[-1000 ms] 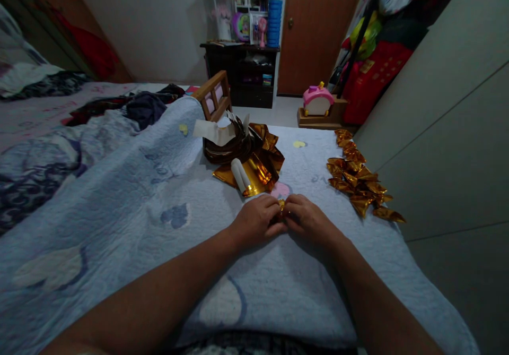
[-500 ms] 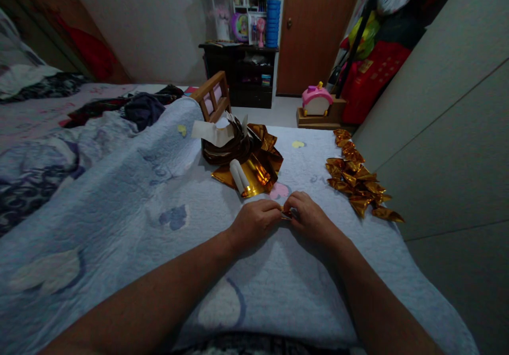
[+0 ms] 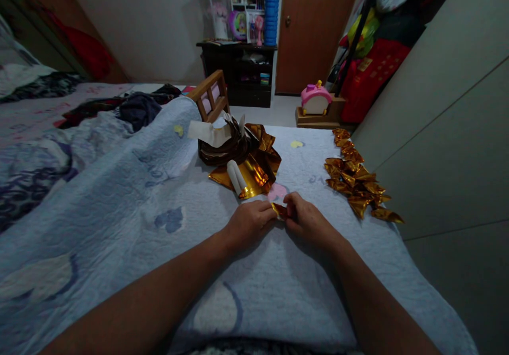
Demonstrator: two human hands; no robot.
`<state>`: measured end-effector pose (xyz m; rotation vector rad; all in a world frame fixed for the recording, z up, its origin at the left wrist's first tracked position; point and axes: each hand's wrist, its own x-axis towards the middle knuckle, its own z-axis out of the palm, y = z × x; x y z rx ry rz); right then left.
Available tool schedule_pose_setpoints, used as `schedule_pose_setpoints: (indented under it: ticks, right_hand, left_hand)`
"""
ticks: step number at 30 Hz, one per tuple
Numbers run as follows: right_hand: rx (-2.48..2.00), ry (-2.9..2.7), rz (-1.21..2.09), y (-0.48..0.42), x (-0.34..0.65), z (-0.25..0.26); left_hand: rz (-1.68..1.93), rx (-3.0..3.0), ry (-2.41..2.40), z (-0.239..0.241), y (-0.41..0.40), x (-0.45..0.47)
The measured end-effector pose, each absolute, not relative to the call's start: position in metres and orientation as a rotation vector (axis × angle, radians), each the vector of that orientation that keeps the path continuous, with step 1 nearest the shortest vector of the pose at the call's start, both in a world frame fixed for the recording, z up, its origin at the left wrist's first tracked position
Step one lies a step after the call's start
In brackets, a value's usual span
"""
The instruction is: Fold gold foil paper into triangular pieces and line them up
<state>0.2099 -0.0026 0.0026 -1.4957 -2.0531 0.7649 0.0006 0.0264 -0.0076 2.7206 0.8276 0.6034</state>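
Note:
A small folded piece of gold foil paper (image 3: 280,211) is pinched between my two hands, low over the quilt. My left hand (image 3: 251,220) grips its left end, fingers closed. My right hand (image 3: 306,216) has thumb and fingers closed on the right end; part of the foil is hidden behind them. Just beyond lies a stack of gold foil paper sheets (image 3: 267,156), with a curled white strip on top and a white rolled piece (image 3: 236,178) on its near side. Off to the right, several folded gold foil pieces (image 3: 360,185) lie in a heap.
A pale blue quilt (image 3: 214,259) with heart patterns covers the bed. Its wooden bed rail (image 3: 209,95) rises at the far end. On the left is bunched bedding (image 3: 79,137); a pale cabinet wall (image 3: 449,148) stands close on the right. A pink toy case (image 3: 315,100) sits beyond.
The foil piece between my hands shows more of its gold surface now. My hands have moved slightly apart, and the view has shifted a little.

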Motion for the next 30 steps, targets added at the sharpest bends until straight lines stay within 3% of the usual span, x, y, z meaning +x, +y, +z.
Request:
schedule_pose_setpoints:
  ticks: [12,30]
  right_hand:
    - [-1.314,-2.286,0.571,-0.0026,0.2076,0.0065]
    - [-1.364,-2.209,0.73,-0.0038,0.2074,0.0063]
  left_hand:
    - [0.496,2.857,1.066,-0.0019,0.0188,0.0022]
    - [0.609,2.467,1.134,-0.0051,0.0256,-0.002]
